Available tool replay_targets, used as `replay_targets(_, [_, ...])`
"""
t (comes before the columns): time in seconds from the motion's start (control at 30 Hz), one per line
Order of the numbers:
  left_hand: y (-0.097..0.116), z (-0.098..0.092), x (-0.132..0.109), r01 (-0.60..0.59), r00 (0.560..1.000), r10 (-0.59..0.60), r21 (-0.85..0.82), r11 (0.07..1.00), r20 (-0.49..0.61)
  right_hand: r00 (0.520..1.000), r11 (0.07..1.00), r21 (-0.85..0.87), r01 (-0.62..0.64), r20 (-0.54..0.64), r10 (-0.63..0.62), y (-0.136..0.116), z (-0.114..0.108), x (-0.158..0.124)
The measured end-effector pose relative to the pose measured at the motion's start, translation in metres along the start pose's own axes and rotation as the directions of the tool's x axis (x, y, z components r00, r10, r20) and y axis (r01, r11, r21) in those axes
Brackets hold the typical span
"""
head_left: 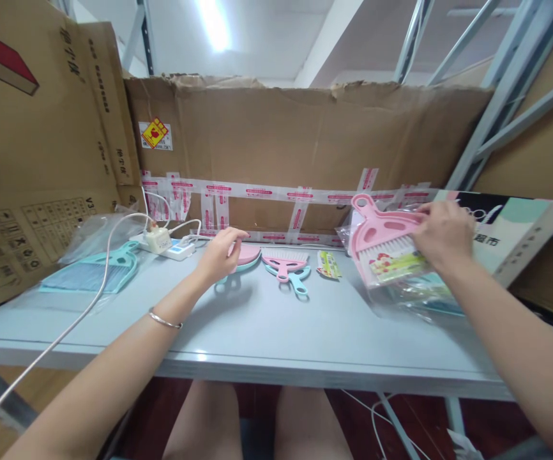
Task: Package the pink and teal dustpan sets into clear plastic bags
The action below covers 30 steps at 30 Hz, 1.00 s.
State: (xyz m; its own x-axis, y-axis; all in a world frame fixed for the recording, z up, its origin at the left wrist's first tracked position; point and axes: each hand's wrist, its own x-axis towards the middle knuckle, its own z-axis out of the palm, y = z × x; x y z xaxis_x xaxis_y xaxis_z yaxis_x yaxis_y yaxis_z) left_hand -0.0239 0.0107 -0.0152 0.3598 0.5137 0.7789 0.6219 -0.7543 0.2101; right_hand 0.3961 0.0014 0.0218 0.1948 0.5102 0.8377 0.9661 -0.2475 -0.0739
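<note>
My right hand point(444, 235) grips a pink dustpan-and-brush set point(386, 223) in clear wrap, with a colourful packet against its white bristles, above the right of the table. Under it lie more wrapped blue pieces point(442, 303). My left hand point(223, 255) hovers over or touches a pink dustpan point(248, 254) stacked on a blue one; its fingers are partly curled, and contact is unclear. Between my hands, a pink brush point(283, 263) overlaps a blue brush point(299, 281). A small green and yellow packet point(328, 265) lies to their right.
A wrapped blue dustpan set point(97, 271) lies at the left, near a power strip point(175, 248) with a plugged-in charger and a white cable point(106, 268) crossing the table. Cardboard point(267, 140) stands behind; a printed board point(520, 236) stands at the right.
</note>
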Motion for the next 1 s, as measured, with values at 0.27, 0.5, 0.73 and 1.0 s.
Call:
replay_targets(0.27, [0.006,0.007,0.001,0.182,0.983,-0.182,-0.233,0.955,0.021,0.991,0.988,0.102,0.118,0.044,-0.123,-0.036,0.017,0.013])
replay_targets(0.5, [0.023,0.052,0.023,0.617,0.786,-0.482,-0.539,0.573,0.387,0.941,0.926,0.2,0.32,0.051,-0.336,-0.083,0.018,0.02])
replay_targets(0.73, [0.032,0.092,0.036,0.686,0.708,-0.452,-0.681,0.256,0.543,0.922,0.826,0.42,0.376,-0.081,-0.378,-0.139,0.008,0.015])
replay_targets(1.0, [0.003,0.063,0.034,0.511,0.68,-0.684,-0.84,0.183,0.265,0.996,0.47,0.883,-0.026,-0.017,0.085,-0.18,0.002,-0.026])
